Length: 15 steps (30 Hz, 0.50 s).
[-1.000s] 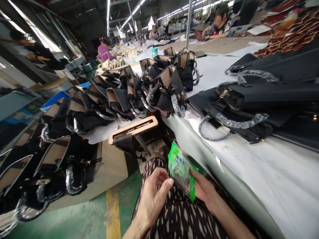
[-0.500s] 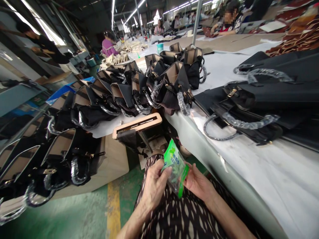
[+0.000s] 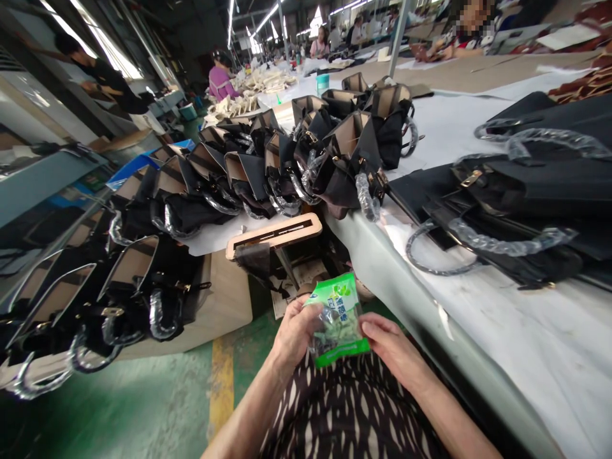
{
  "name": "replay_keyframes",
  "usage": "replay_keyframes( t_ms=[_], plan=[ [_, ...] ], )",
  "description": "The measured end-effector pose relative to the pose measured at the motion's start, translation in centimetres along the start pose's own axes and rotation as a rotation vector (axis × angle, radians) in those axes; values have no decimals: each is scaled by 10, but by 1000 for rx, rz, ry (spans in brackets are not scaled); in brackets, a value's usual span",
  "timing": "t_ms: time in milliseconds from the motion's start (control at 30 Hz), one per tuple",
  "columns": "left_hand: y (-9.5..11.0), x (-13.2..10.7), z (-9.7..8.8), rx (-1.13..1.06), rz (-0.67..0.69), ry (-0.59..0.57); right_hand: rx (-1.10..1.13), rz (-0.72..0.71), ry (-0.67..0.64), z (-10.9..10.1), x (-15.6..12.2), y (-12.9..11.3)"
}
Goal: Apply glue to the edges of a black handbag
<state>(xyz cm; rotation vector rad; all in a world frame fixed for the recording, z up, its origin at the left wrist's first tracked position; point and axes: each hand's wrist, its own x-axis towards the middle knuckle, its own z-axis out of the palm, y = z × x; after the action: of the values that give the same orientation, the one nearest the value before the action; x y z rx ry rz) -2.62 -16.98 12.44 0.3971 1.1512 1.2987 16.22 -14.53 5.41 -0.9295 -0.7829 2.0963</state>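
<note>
Over my lap I hold a small green and clear plastic packet of candy [image 3: 340,319], printed with leaves and characters; pale green pieces show through its window. My left hand [image 3: 297,328] pinches the packet's left edge, thumb on its front. At the opposite edge, my right hand [image 3: 389,344] has thumb and fingers closed on the side of the packet. The packet's printed face is turned up towards me. My fingers behind it are hidden.
Black handbags [image 3: 351,153] with plastic-wrapped handles crowd the table ahead and the left bench. More black bags [image 3: 526,191] lie on the white-covered table [image 3: 540,338] at right. A narrow padded stand [image 3: 275,236] rises just ahead. Several people work farther off.
The packet has turned from slanted and partly edge-on to flatter, its front now facing me. Both hands still hold it. The view has shifted slightly left.
</note>
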Motion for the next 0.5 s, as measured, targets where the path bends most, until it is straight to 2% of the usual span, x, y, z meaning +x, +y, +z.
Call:
replay_keyframes(
  t_ms=[100,267,367,500],
  plan=[
    [-3,2,3,-9,-19,46,-8,-10,4,8,0,-6],
    [-15,4,-1,-12,-32,-15,42,1,-12,24,0,-13],
    [-19,2,-6,-36,-29,-2,70,11,12,26,1,-12],
    [-22,-4,-14,67,-31,-113,109,11,46,25,2,-11]
  ],
)
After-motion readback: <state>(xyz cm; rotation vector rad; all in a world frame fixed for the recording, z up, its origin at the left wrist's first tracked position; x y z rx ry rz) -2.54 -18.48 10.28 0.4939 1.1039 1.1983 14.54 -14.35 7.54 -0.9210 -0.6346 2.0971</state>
